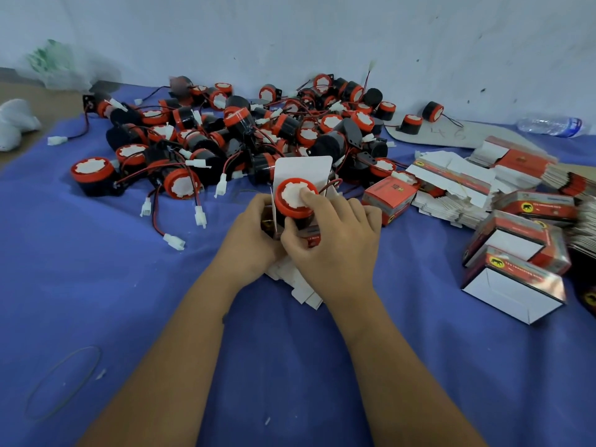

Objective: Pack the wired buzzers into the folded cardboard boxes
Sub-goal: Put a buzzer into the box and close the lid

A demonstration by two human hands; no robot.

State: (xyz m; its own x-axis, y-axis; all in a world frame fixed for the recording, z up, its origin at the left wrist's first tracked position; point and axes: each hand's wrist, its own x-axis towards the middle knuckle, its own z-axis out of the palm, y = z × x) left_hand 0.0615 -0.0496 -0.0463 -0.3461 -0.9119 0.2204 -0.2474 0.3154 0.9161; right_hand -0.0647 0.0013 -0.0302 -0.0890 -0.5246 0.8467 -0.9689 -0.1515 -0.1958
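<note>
Buzzer going into box
L hand [250, 235] grips open box [301, 171]; R hand [332, 235] holds buzzer [292, 201], fingertip on its top.

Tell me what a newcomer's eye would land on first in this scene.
First, the two hands at the centre: the left hand grips an open box while the right hand pushes a red-capped buzzer down into it. Behind them, a big tangled heap of buzzers sprawls across the blue cloth. To the right lie stacks of flat cartons and a few folded boxes.
</note>
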